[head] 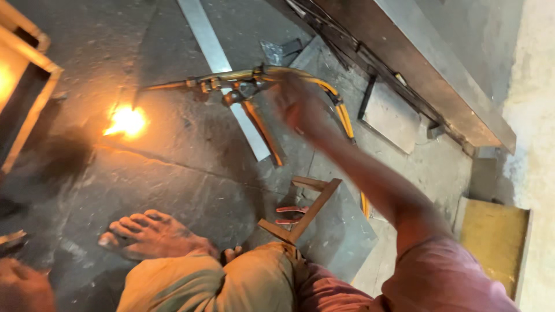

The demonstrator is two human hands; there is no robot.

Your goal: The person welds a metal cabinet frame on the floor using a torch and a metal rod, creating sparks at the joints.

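The fingers of the right hand (296,104) are wrapped around the rear of a gas cutting torch (231,85), where its orange hoses (341,110) curve away; the exact grip is blurred. The torch is held level above the dark floor (185,167), nozzle directed left. A bright flame (126,121) is seen on the floor below the nozzle tip. The left hand (23,286) is cropped at the lower left corner; its finger state cannot be told. A bare foot (151,234) is planted beside a steel square (303,211).
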